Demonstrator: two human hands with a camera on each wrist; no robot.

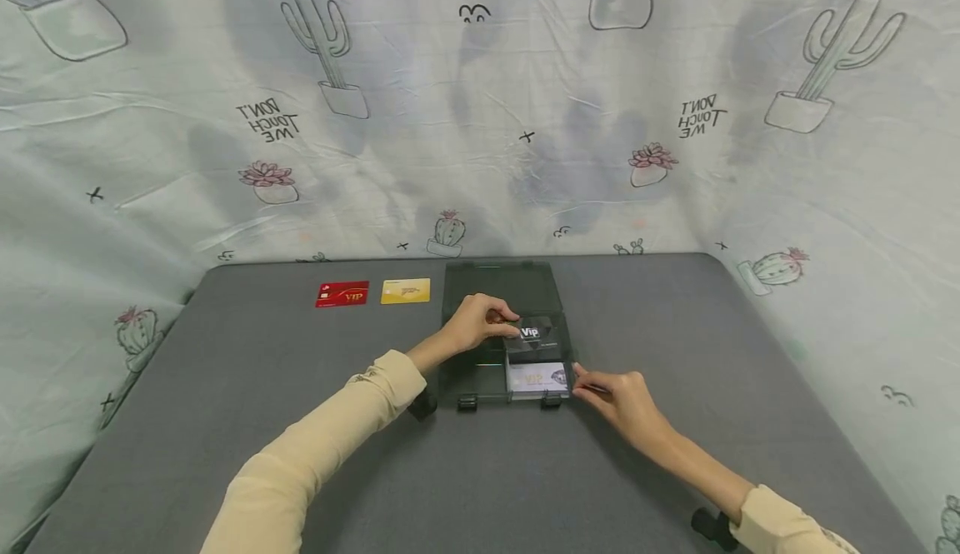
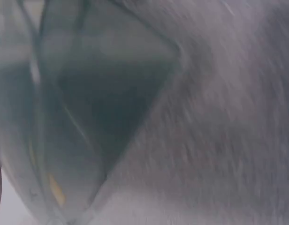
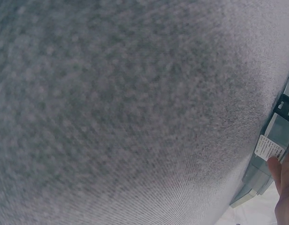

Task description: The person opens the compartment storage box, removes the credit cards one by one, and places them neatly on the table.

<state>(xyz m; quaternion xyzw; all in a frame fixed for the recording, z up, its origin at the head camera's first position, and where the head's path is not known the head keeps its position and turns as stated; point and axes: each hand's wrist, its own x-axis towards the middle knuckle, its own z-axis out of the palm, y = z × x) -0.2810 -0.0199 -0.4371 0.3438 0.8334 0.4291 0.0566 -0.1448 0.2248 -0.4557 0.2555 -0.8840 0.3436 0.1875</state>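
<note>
A dark see-through plastic card box (image 1: 480, 383) lies with its lid (image 1: 498, 283) folded back. My left hand (image 1: 472, 321) reaches over its left half and pinches a black card (image 1: 538, 336) marked "Vip" between thumb and fingers, above the right compartment. A white VIP card (image 1: 536, 377) lies in the front part of that compartment. At the box's right wall, my right hand (image 1: 622, 400) holds on with thumb and fingertips. The right wrist view shows the thumb on a white label (image 3: 269, 147) on the box's side. The left wrist view is blurred, with the box (image 2: 116, 98) at left.
Left of the lid, a red VIP card (image 1: 342, 294) and a yellow card (image 1: 406, 291) lie side by side near the back edge of the grey table (image 1: 247, 354). Two black latches (image 1: 467, 402) sit on the box's front edge. A cactus-print cloth (image 1: 480, 129) hangs behind.
</note>
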